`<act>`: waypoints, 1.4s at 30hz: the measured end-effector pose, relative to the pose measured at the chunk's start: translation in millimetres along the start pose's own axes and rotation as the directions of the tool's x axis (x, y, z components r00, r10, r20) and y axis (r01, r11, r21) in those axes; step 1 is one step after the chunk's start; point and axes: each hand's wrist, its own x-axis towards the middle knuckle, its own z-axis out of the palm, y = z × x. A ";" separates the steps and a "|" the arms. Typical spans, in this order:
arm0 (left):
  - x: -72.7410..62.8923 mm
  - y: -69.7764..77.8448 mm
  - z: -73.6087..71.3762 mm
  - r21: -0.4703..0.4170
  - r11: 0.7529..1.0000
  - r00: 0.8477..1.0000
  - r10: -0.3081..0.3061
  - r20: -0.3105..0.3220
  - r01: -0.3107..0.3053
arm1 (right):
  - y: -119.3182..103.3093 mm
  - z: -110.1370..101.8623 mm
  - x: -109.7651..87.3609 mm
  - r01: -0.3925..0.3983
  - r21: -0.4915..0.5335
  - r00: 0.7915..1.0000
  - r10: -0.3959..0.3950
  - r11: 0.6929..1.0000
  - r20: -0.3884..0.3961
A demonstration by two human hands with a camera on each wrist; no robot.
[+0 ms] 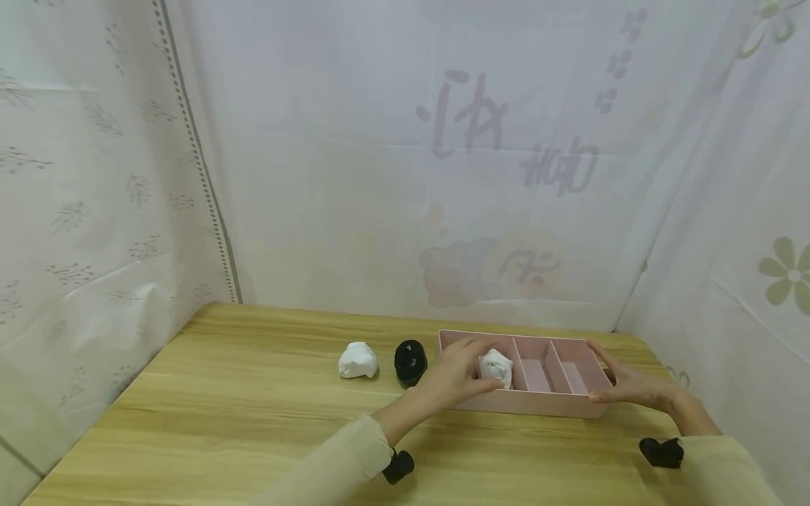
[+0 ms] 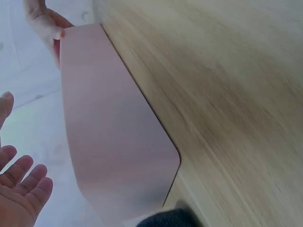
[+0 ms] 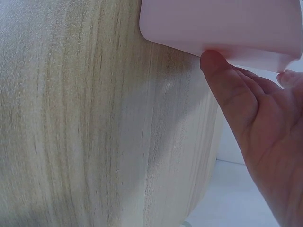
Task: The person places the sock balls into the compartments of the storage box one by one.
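Observation:
A pink divided box (image 1: 531,403) stands on the table, with a rolled white cloth bundle (image 1: 496,368), sock-like, in a compartment toward its left. My left hand (image 1: 455,374) is over the box's left part, thumb beside this bundle. In the left wrist view, the left hand's (image 2: 21,191) fingers are loosely spread with nothing between them. My right hand (image 1: 639,386) holds the box's right end, thumb at the near corner and a finger at the far one. In the right wrist view, the right hand's (image 3: 267,116) digits touch the end wall. My left hand hides the leftmost compartment.
Left of the box lie a black balled cloth bundle (image 1: 410,362) and, farther left, a white one (image 1: 358,360). The wooden table (image 1: 253,422) is closed in by pale printed curtains (image 1: 348,176) at the back and sides. Black straps (image 1: 661,452) sit at both wrists.

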 end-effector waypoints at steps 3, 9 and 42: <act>-4.8 -1.7 -7.4 -0.008 1.000 1.000 -0.005 -0.015 0.005 | 1.0 -0.6 -0.3 -0.008 -0.002 1.000 0.008 1.000 0.003; -13.5 -12.2 -20.7 -0.014 0.999 0.998 -0.048 -0.042 0.047 | 2.2 -0.4 -0.9 -0.017 -0.017 1.000 0.017 1.000 -0.006; -41.7 -77.7 -43.5 -0.044 0.988 0.988 -0.152 -0.030 0.151 | 1.7 -0.3 -0.6 -0.001 -0.027 1.000 0.000 1.000 -0.014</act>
